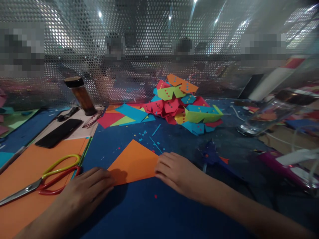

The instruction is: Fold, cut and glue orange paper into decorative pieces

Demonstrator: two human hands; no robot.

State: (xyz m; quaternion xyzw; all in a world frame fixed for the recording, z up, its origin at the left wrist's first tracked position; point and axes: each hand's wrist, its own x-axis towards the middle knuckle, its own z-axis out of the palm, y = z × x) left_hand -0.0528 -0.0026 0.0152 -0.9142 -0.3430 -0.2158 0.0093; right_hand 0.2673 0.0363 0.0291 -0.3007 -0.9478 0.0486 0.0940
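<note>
A folded orange paper triangle lies on the blue tabletop with its point facing away from me. My left hand is closed at its left corner, fingertips together on the paper. Fingers curled, my right hand grips the right corner. Both thumbs are mostly hidden. Beside my left hand, scissors with one yellow and one red handle rest on a stack of orange sheets.
Folded paper shapes with punched holes are heaped at the back, next to loose coloured sheets. A black phone and a dark bottle stand left. At right are a blue tool, a glass bottle and a purple glue gun.
</note>
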